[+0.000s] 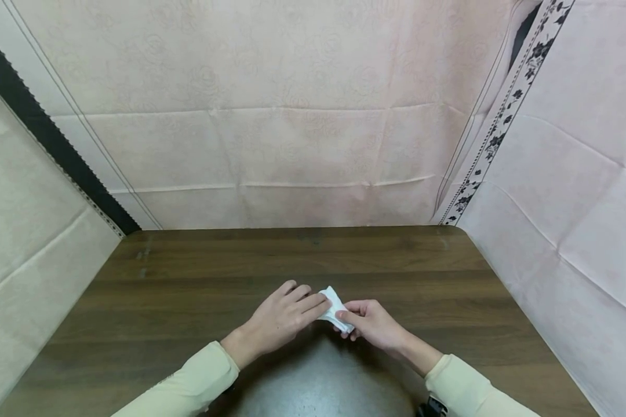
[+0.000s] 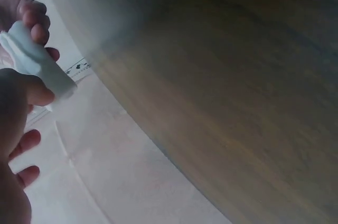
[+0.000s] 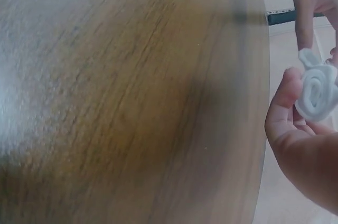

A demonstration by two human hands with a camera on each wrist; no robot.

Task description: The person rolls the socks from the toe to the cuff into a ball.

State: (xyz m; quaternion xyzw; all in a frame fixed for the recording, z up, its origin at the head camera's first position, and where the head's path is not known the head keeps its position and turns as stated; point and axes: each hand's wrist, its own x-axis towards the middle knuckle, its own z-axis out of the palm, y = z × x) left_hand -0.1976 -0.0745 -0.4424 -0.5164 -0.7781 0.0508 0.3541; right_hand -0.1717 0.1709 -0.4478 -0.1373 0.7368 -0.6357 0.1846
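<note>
A small white cloth (image 1: 335, 310), soft and wound into a roll, is held up between both hands above the table. Its spiral end (image 3: 315, 96) faces the right wrist camera. My left hand (image 1: 291, 313) pinches the upper left part, thumb on one side in the left wrist view, while its outer fingers stand spread off the roll. At the lower right end, my right hand (image 1: 374, 325) grips the roll between thumb and fingers. A loose flap (image 3: 308, 58) of the cloth sticks out beside the left fingertips in the right wrist view.
Beneath the hands lies a dark brown wooden table (image 1: 214, 260) with a shiny patch near its front. Pale patterned cloth hangs behind it (image 1: 292, 150) and along both sides. A black strip (image 1: 57, 133) runs down the left corner, a floral border (image 1: 495, 139) down the right.
</note>
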